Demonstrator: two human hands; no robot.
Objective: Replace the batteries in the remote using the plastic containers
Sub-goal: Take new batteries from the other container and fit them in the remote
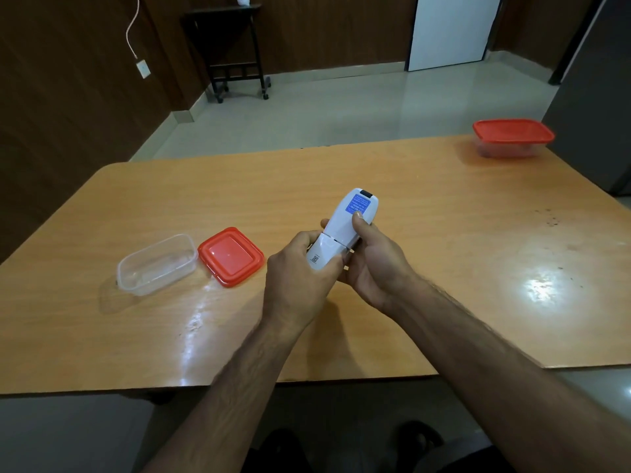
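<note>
Forearms reach in from the near edge over a wooden table (426,268), and both hands meet above its middle around a white remote (345,230). The remote is held back side up, tilted with its far end raised and pointing away to the right; a blue sticker (358,203) sits near that far end, and a small printed code shows on the lower section. The left hand (300,271) wraps the near end of the remote, fingers curled around it and thumb lying along the battery cover (322,256), whose seam shows as a thin line across the body. The right hand (372,261) cradles the remote from the right side and below, its thumb pressed on the back just beyond that seam. Both hands are thus closed on the remote, which is lifted clear of the tabletop. To the left of the hands, resting on the table, a red lid (231,256) lies flat, and just beside it on the left stands an open clear plastic container (157,264); whether anything lies inside it cannot be told. Well apart, at the far right corner of the table, sits a second clear container with its red lid on (514,136).
</note>
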